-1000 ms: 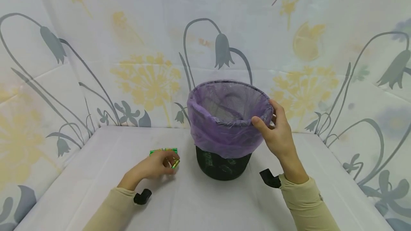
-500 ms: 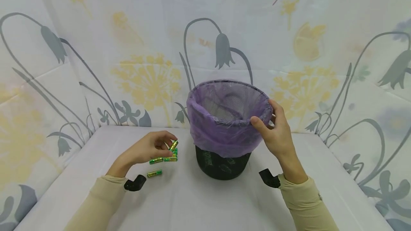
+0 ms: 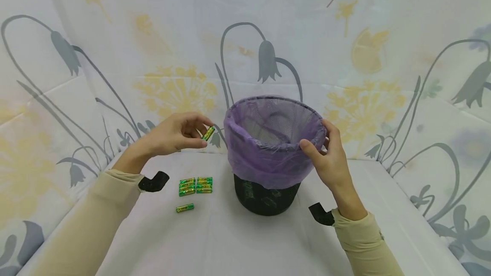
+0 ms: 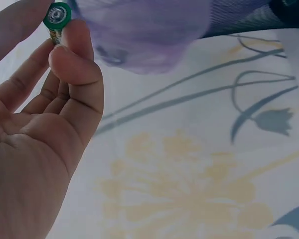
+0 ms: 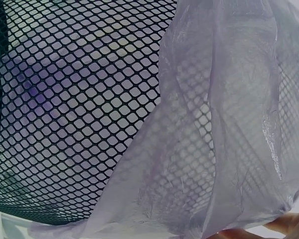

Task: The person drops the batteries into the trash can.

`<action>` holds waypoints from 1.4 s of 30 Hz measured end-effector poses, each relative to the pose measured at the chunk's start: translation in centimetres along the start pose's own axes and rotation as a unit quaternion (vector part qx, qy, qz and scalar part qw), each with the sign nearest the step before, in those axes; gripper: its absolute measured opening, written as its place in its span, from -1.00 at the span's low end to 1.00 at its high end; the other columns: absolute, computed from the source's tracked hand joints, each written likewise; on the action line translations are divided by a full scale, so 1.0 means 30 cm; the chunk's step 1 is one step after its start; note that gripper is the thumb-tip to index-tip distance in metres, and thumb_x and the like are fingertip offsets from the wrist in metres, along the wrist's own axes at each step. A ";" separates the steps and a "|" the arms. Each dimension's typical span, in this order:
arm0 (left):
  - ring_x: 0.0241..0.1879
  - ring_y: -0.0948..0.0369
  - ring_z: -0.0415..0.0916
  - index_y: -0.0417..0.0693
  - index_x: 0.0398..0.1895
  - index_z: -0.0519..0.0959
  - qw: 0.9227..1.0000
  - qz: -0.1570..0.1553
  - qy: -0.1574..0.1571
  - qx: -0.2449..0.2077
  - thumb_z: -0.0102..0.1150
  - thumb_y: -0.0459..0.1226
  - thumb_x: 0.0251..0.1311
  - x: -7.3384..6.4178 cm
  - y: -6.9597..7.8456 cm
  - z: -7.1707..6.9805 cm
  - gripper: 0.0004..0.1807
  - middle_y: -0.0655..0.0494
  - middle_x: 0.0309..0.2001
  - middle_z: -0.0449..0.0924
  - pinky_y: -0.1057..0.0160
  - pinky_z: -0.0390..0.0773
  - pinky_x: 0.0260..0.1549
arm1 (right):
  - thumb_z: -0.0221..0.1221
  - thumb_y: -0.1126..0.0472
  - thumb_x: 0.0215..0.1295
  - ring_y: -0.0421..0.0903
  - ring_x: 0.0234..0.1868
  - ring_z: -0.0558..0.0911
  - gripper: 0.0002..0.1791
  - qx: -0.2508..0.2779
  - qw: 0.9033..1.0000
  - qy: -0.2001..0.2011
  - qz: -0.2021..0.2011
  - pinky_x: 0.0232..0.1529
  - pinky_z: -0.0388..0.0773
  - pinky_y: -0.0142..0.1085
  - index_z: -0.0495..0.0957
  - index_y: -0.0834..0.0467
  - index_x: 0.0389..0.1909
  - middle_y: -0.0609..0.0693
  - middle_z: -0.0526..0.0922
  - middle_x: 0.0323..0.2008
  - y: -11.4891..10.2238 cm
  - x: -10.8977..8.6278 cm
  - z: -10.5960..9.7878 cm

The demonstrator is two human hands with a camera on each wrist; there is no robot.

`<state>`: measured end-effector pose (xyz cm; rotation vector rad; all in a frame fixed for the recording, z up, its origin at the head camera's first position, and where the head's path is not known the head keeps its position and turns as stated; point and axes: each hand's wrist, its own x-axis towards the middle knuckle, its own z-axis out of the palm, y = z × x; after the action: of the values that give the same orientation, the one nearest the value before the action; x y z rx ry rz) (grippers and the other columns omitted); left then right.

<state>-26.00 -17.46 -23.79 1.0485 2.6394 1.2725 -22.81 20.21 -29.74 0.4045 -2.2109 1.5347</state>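
My left hand [image 3: 170, 136] is raised left of the bin, pinching a green and gold battery [image 3: 208, 133] between thumb and fingers. In the left wrist view the end of that battery [image 4: 57, 16] faces the camera. A black mesh waste bin [image 3: 264, 199] stands on the table, its rim and upper part covered by a purple bag [image 3: 268, 167]. Gripping the bin's right rim over the bag is my right hand [image 3: 331, 156], its thumb in front. Several more batteries [image 3: 187, 186] lie in two side-by-side stacks or rows, and a single battery [image 3: 185, 208] rests nearer to me.
A white cloth covers the table [image 3: 245, 246]. Behind it hangs a flower-printed curtain [image 3: 184, 33], continuing along both sides. Close up in the right wrist view, the mesh wall [image 5: 89, 109] shows beside the loose bag film [image 5: 239, 99].
My left hand has lifted a battery from the table and moved it up beside the bin's rim, uncovering the other batteries. My right hand keeps its hold on the rim.
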 end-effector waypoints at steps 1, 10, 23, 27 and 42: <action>-0.23 0.13 0.60 -0.09 0.13 0.49 1.000 0.001 -0.004 0.008 0.32 -0.34 0.13 0.016 0.022 -0.008 -0.54 -0.03 -0.14 0.59 0.18 0.57 -0.19 | 0.19 0.03 0.28 0.05 0.26 0.34 -0.16 0.000 1.000 0.000 0.000 0.21 0.27 0.06 -0.04 0.06 0.46 0.06 0.21 0.32 0.001 0.000 -0.001; -0.18 0.14 0.60 -0.07 0.12 0.49 0.999 0.010 -0.033 0.028 0.33 -0.32 0.12 0.168 0.173 -0.020 -0.54 -0.01 -0.08 0.60 0.14 0.56 -0.15 | 0.20 0.03 0.27 0.05 0.25 0.35 -0.16 0.000 1.000 0.003 -0.002 0.21 0.28 0.05 -0.02 0.05 0.46 0.07 0.23 0.31 0.006 0.000 -0.001; -0.14 0.15 0.57 -0.01 0.10 0.50 0.998 0.018 -0.059 0.012 0.36 -0.27 0.10 0.366 0.231 0.060 -0.54 0.02 -0.10 0.57 0.18 0.55 -0.15 | 0.22 0.02 0.26 0.03 0.26 0.34 -0.15 -0.003 1.000 0.005 -0.003 0.21 0.28 0.04 -0.02 0.03 0.46 0.06 0.23 0.31 0.004 0.001 0.004; -0.13 0.13 0.57 -0.02 0.08 0.51 0.998 0.021 -0.067 -0.002 0.36 -0.30 0.09 0.404 0.222 0.091 -0.55 0.02 -0.12 0.58 0.19 0.56 -0.16 | 0.22 0.02 0.26 0.05 0.28 0.32 -0.14 0.000 1.000 0.002 -0.001 0.22 0.27 0.05 -0.03 0.05 0.46 0.07 0.21 0.32 0.002 -0.001 0.008; -0.13 0.09 0.56 -0.07 0.07 0.52 0.995 0.015 -0.087 0.038 0.35 -0.31 0.11 0.463 0.195 0.171 -0.57 0.02 -0.15 0.57 0.26 0.56 -0.16 | 0.21 0.01 0.27 0.09 0.31 0.28 -0.13 0.003 1.000 -0.009 0.000 0.23 0.24 0.11 -0.07 0.05 0.47 0.06 0.16 0.35 -0.007 0.001 0.017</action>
<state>-31.92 -3.29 -19.62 1.1569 2.5676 1.0411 -22.83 19.68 -29.72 0.4209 -2.2220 1.5433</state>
